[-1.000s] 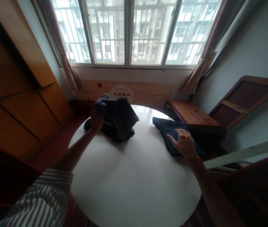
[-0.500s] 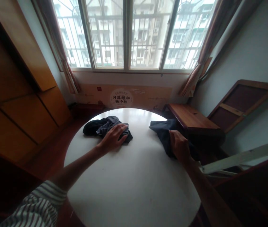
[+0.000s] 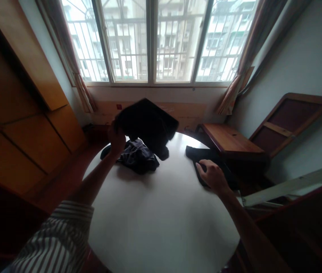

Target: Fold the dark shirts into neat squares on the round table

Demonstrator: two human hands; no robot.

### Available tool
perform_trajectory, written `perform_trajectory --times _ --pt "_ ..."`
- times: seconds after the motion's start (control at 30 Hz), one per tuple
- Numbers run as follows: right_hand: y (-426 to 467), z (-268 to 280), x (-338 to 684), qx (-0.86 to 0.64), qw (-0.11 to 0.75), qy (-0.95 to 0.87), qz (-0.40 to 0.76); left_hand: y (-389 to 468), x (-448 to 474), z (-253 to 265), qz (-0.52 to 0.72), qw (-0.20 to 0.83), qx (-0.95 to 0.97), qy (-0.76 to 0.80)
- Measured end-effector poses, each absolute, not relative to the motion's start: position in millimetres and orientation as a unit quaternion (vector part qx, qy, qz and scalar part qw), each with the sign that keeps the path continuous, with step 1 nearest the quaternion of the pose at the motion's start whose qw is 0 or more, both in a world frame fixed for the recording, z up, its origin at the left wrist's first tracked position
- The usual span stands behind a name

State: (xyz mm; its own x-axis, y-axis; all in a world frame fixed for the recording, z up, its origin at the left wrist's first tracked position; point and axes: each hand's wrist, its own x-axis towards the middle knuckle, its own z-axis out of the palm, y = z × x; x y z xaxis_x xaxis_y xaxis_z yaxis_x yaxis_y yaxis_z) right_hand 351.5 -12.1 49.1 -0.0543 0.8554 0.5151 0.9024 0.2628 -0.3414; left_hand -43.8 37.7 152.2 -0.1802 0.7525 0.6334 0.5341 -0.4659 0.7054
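Observation:
My left hand (image 3: pixel 117 138) is closed on a black garment (image 3: pixel 146 123), raised over the far left of the white round table (image 3: pixel 163 212). The cloth spreads to the right of the hand and hangs down in folds. Below it, a crumpled heap of dark grey and black clothes (image 3: pixel 139 157) lies on the table. At the right edge my right hand (image 3: pixel 212 176) rests on a dark, flattish garment (image 3: pixel 206 153), thumb and fingers apart, gripping nothing that I can see. Part of that garment is hidden under the hand.
Beyond the table's right side stands a low wooden bench (image 3: pixel 232 140), with a wooden-framed panel (image 3: pixel 286 117) leaning at the wall. A pale rail (image 3: pixel 291 185) runs at the right. Wooden cabinets (image 3: pixel 21 151) line the left. A barred window (image 3: pixel 149 41) fills the far wall.
My left hand has lifted a black garment off the heap, up and to the left. My right hand has loosened from its pinch on the right garment, which now lies flatter.

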Motion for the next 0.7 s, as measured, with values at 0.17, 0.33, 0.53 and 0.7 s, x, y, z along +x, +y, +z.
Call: perform_trajectory --times 0.17,0.33,0.53,0.7 --pt "-15.9 2.2 411.3 -0.723 0.187 -0.643 -0.171 31.9 -82.1 124.8 0.493 0.085 0.699 0.51" --pt "-14.0 -10.2 425.1 -0.681 0.207 -0.689 -0.137 4.9 -88.0 80.7 0.197 0.237 0.826 0.472" --pt "-13.1 54.6 371.2 -0.621 0.448 -0.641 -0.043 -24.4 -50.5 101.6 0.222 0.06 0.863 0.45" --pt "-51.2 103.5 295.7 -0.493 0.519 -0.692 0.093 -42.3 13.3 97.9 0.307 0.056 0.893 0.325"
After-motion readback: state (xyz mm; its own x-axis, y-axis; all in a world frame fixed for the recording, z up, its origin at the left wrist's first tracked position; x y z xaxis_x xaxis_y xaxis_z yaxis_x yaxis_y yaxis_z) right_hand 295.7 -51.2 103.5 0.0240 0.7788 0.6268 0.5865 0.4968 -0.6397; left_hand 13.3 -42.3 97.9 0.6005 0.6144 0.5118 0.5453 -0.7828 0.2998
